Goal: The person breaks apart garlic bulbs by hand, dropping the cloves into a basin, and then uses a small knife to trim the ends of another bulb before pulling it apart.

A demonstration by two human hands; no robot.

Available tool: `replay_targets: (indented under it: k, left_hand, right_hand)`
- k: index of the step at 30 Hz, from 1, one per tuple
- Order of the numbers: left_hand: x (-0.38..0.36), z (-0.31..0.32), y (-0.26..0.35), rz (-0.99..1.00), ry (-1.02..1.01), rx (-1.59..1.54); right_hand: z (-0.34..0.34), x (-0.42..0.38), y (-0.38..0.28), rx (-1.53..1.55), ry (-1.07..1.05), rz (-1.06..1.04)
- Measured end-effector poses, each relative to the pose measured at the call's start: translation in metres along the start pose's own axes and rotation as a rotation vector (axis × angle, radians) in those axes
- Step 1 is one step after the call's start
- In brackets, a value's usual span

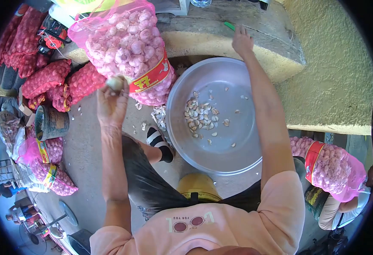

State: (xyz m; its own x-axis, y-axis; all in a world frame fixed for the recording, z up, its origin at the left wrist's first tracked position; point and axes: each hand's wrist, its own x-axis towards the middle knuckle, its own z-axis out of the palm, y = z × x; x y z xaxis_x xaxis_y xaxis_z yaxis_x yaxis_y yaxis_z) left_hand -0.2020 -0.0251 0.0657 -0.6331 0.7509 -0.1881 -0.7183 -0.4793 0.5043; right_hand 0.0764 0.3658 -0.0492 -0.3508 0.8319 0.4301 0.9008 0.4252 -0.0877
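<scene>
Both hands are empty of each other's work and held well apart, one forward on each side of the body. Left hand point(112, 104) is closed on a garlic bulb point(115, 83), gripped at the fingertips, inner wrist turned up toward the camera. Left arm point(115, 170) runs forward from the shoulder, nearly straight, the hand raised at the lower left edge of a large garlic bag point(127, 46) as seen from above.

Right hand point(242, 41) is over the concrete ledge point(275, 40), back upward, fingers pointing away from the body. Right arm point(269, 106) is stretched further forward than the left, passing across the right rim of the basin. Fingertips are at the near end of a green handle point(229, 26); contact or grip cannot be determined.

Between the arms sits a wide grey basin point(220, 148). Loose cloves point(201, 114) are grouped on its left side, with a few scattered to the right. Nearer the body, a yellow bucket point(199, 185) is between the legs.

Further out at left: red sacks point(48, 78), a dark bucket point(52, 123) and pink bags point(54, 170) on the floor point(86, 153). At far right, another garlic bag point(329, 165) is beside a second person point(352, 208).
</scene>
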Motion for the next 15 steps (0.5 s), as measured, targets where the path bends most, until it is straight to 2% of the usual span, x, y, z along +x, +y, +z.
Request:
replay_targets:
  k: [2,3,5,6,8,9,10,11,12,14,15]
  left_hand:
    - [-0.004,-0.007,-0.017,-0.215,0.095,-0.118]
    - [-0.007,0.0,-0.023,-0.252,0.047,-0.077]
    - [-0.002,0.0,-0.03,-0.281,-0.024,-0.118]
    - [0.001,0.0,-0.033,-0.311,-0.093,-0.159]
    - [0.003,0.005,-0.041,-0.274,-0.088,-0.119]
    - [0.002,0.013,-0.043,-0.271,0.015,-0.091]
    - [0.001,0.018,-0.047,-0.27,0.117,-0.063]
    - [0.001,0.019,-0.049,-0.221,0.102,-0.008]
    - [0.001,0.017,-0.049,-0.219,0.108,-0.012]
    - [0.003,0.013,-0.046,-0.184,-0.069,0.13]
    - [0.0,0.017,-0.046,-0.19,-0.118,0.19]
  right_hand:
    - [-0.002,-0.001,0.02,0.009,-0.18,0.033]
    - [-0.01,0.002,0.023,0.009,-0.18,0.031]
    - [-0.028,0.01,0.022,-0.037,-0.401,0.003]
    - [-0.027,0.01,0.022,-0.032,-0.403,-0.007]
    - [-0.022,0.008,0.022,-0.04,-0.285,-0.036]
    - [-0.018,0.007,0.02,-0.04,-0.285,-0.042]
    - [-0.011,0.004,0.019,0.007,-0.1,-0.061]
    - [-0.003,-0.002,0.017,0.053,0.082,-0.078]
    - [0.003,-0.01,0.011,0.053,0.077,-0.084]
    - [0.004,-0.028,-0.012,0.479,0.166,-0.083]
    - [-0.009,-0.045,-0.031,0.779,0.0,0.048]
